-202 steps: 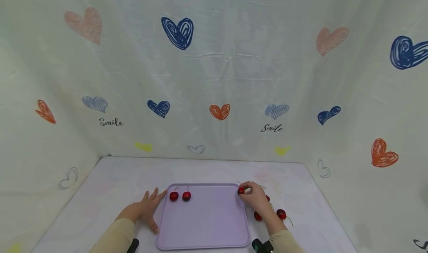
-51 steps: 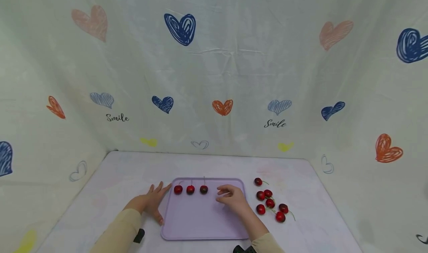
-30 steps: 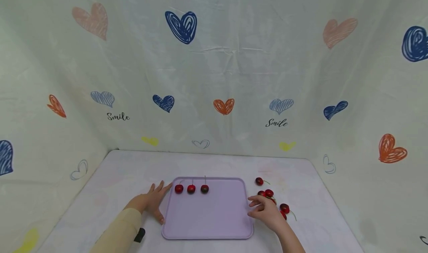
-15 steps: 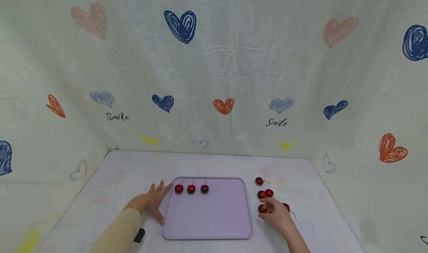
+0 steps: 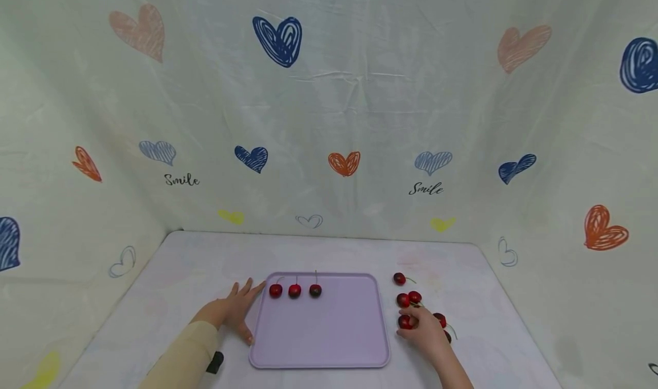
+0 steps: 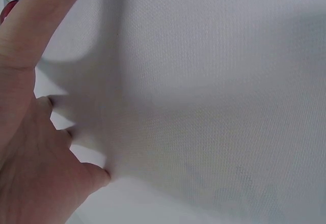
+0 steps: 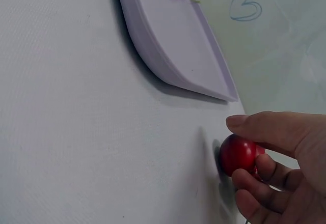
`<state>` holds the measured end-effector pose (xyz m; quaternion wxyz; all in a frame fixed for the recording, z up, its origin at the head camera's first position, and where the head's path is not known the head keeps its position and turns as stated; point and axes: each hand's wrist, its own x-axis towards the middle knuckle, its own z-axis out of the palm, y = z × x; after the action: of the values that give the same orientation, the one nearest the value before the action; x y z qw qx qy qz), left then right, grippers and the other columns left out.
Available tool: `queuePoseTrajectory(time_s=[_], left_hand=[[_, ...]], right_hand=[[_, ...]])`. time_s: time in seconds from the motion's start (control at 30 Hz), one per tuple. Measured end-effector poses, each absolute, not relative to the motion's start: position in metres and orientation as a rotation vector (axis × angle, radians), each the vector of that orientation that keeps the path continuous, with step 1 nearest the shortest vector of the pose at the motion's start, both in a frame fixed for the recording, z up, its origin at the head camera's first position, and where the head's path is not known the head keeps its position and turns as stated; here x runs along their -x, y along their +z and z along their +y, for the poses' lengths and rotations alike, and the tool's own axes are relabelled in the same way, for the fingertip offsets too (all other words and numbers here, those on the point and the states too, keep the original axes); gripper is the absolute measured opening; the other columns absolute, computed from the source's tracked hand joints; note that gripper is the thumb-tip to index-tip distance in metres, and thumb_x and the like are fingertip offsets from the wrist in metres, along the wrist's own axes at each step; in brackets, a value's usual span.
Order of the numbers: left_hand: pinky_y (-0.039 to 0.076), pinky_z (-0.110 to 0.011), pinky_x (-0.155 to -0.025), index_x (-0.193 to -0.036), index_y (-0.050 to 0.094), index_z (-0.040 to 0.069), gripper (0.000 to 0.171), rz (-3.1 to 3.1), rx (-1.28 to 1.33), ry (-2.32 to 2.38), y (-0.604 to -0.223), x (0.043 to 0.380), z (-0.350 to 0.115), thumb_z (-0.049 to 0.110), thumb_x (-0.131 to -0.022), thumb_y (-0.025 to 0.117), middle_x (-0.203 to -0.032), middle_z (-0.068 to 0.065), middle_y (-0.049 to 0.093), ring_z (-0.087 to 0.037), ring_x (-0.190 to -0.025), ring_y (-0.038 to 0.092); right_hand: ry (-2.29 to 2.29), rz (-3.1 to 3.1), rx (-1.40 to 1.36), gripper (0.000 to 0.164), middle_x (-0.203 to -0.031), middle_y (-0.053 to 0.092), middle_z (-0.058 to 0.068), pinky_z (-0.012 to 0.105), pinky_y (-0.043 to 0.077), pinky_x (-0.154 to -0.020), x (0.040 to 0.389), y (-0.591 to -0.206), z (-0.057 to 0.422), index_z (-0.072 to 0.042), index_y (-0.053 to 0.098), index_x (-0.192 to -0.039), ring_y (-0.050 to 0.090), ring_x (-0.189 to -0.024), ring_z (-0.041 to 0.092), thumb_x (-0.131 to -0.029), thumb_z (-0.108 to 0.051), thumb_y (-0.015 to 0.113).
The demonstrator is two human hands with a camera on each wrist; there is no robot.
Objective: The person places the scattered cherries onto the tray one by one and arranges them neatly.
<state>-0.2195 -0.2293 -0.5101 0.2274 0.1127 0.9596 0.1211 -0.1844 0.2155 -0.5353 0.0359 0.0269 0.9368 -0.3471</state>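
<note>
A: Your right hand (image 5: 424, 329) is holding a red cherry (image 5: 404, 322) just right of the purple tray (image 5: 324, 339), thumb and fingers curling round it, so the grip is narrow. I can't tell how hard you are pinching, or whether the fruit is touching the table (image 5: 216, 256).

B: That's where I'm seeing the likeliest slip. The skin is shining, so if you are pressing off-centre, the fruit could be squirting out and rolling.

A: You are also working close to its neighbours. Two more cherries (image 5: 403, 300) are lying just beyond your fingers, and another cherry (image 5: 440, 320) is peeking out past your knuckles. Dragging sideways could be scattering them.

B: Your left hand (image 5: 233, 313) is resting with fingers spread wide, holding nothing, apparently touching the tray's left edge. Pushing there could be sliding the tray.

A: And three cherries (image 5: 295, 291) are sitting in a row along its far side; a jolt would probably be setting them rolling.
</note>
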Motion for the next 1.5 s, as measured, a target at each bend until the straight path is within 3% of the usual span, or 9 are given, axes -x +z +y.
queuePoseTrajectory(time_s=[0.13, 0.23, 0.4, 0.77, 1.2, 1.5], left_hand=[[0.023, -0.081, -0.092, -0.151, 0.024, 0.006, 0.122, 2.622, -0.301, 0.337, -0.511, 0.220, -0.230, 0.042, -0.058, 0.093, -0.154, -0.034, 0.014, -0.064, -0.135, 0.008], [0.023, -0.081, -0.091, -0.152, 0.023, 0.006, 0.123, 2.617, -0.304, 0.336, -0.512, 0.221, -0.231, 0.044, -0.058, 0.093, -0.154, -0.034, 0.014, -0.064, -0.135, 0.008], [0.025, -0.081, -0.090, -0.151, 0.025, 0.007, 0.122, 2.641, -0.307, 0.332, -0.513, 0.221, -0.231, 0.043, -0.056, 0.094, -0.154, -0.034, 0.016, -0.064, -0.134, 0.010], [0.026, -0.082, -0.088, -0.150, 0.026, 0.005, 0.122, 2.654, -0.334, 0.335, -0.514, 0.222, -0.233, 0.041, -0.056, 0.094, -0.153, -0.034, 0.016, -0.064, -0.134, 0.012], [0.026, -0.082, -0.089, -0.150, 0.026, 0.005, 0.121, 2.647, -0.335, 0.335, -0.511, 0.220, -0.233, 0.039, -0.057, 0.094, -0.153, -0.035, 0.016, -0.065, -0.134, 0.011], [0.025, -0.082, -0.090, -0.151, 0.026, 0.006, 0.120, 2.643, -0.316, 0.329, -0.510, 0.219, -0.231, 0.041, -0.058, 0.094, -0.154, -0.034, 0.016, -0.063, -0.135, 0.011]], right_hand=[[-0.974, 2.906, -0.079, 0.041, -0.107, 0.064, 0.012, 0.055, 0.050, -0.084, 0.186, -0.539, 0.214, -0.007, 0.073, -0.107, 0.058, -0.097, 0.031, -0.070, -0.017, 0.088], [-0.973, 2.903, -0.085, 0.040, -0.109, 0.065, 0.014, 0.059, 0.047, -0.087, 0.187, -0.540, 0.213, -0.008, 0.073, -0.105, 0.058, -0.102, 0.034, -0.070, -0.018, 0.088], [-1.003, 2.893, -0.098, 0.035, -0.098, 0.063, 0.007, 0.048, 0.051, -0.077, 0.188, -0.540, 0.210, -0.010, 0.072, -0.100, 0.055, -0.090, 0.027, -0.070, -0.018, 0.088], [-1.058, 2.897, -0.069, 0.030, -0.086, 0.052, 0.003, 0.031, 0.044, -0.062, 0.192, -0.534, 0.200, -0.012, 0.073, -0.097, 0.048, -0.078, 0.020, -0.072, -0.015, 0.087], [-1.263, 2.820, 0.088, 0.029, -0.103, 0.062, 0.007, 0.031, 0.054, -0.063, 0.202, -0.522, 0.170, -0.009, 0.070, -0.099, 0.061, -0.075, 0.016, -0.074, -0.008, 0.084], [-1.313, 2.759, 0.183, 0.031, -0.099, 0.063, 0.007, 0.031, 0.051, -0.059, 0.209, -0.517, 0.149, -0.009, 0.068, -0.101, 0.057, -0.073, 0.016, -0.074, -0.004, 0.082]])
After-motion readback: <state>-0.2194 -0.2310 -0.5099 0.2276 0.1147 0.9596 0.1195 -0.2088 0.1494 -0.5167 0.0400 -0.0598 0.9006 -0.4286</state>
